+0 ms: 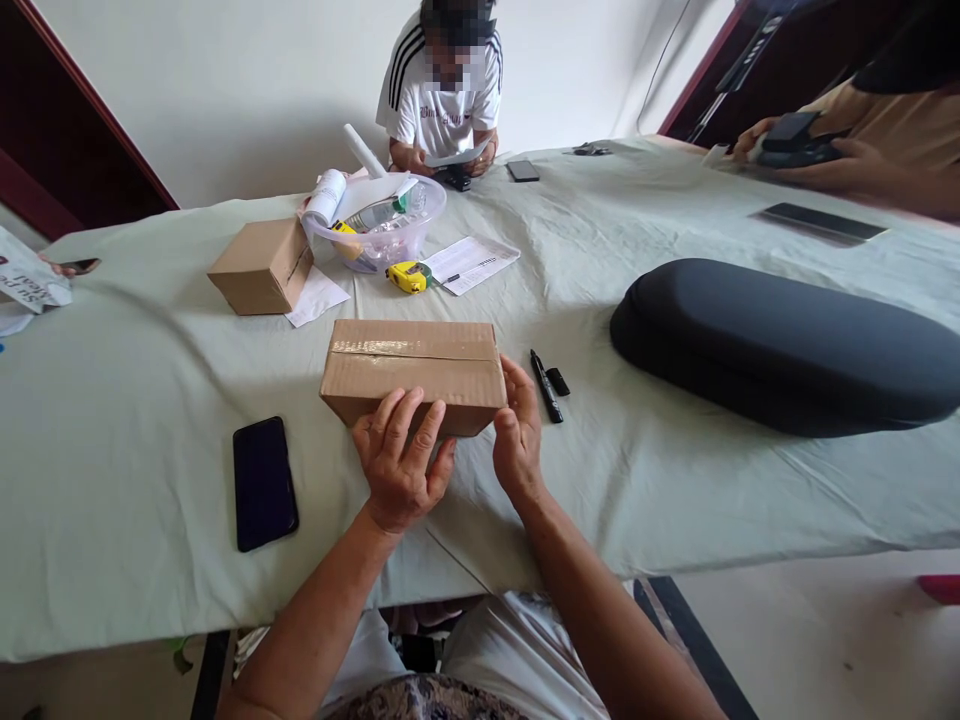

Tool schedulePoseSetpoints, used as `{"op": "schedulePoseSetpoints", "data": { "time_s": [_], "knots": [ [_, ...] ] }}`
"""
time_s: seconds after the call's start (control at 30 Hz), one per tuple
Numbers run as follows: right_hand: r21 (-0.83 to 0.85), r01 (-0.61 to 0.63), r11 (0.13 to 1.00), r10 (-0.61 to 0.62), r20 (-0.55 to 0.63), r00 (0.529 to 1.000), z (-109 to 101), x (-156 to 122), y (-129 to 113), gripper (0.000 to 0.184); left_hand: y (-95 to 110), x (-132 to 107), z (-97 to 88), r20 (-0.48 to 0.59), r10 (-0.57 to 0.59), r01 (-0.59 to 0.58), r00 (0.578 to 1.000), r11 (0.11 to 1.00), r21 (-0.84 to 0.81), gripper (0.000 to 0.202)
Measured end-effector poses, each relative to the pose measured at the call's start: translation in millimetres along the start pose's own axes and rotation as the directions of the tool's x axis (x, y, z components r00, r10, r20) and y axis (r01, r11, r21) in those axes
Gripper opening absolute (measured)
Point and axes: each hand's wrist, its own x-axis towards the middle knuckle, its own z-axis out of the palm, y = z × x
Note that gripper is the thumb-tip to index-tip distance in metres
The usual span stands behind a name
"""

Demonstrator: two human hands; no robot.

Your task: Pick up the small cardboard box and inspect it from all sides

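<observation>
A taped brown cardboard box [416,362] is between my hands over the table, its taped seam facing up. My left hand [401,460] grips its near side, fingers spread over the near edge and thumb lower down. Around the right end of the box curls my right hand [519,430], with the fingers partly hidden behind the corner. Just right of that hand lies an uncapped black marker [546,386], its cap [557,381] beside it. A dark smartphone [265,484] rests left of my left hand.
Beyond the box are another cardboard box [259,265], a yellow tape measure [409,277], a paper sheet [476,264] and a filled plastic basin [435,215]. A large black case [780,340] lies right. One person [442,110] sits opposite; others are at both sides.
</observation>
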Motion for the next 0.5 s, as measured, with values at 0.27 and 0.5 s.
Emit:
{"op": "schedulePoseSetpoints", "data": {
  "time_s": [0.27, 0.5],
  "knots": [
    [-0.173, -0.006, 0.985, -0.007, -0.071, 0.997, -1, 3, -1, 0.059, 13, 6, 3.1, 0.061, 0.011, -0.011, 0.998, 1.0, -0.002, 0.045],
    [-0.252, 0.026, 0.967, -0.049, -0.085, 0.995, -3, 6, -7, 0.055, 12, 10, -0.3, -0.003, -0.014, 0.014, 1.0, 1.0, 0.012, 0.033]
  ]
}}
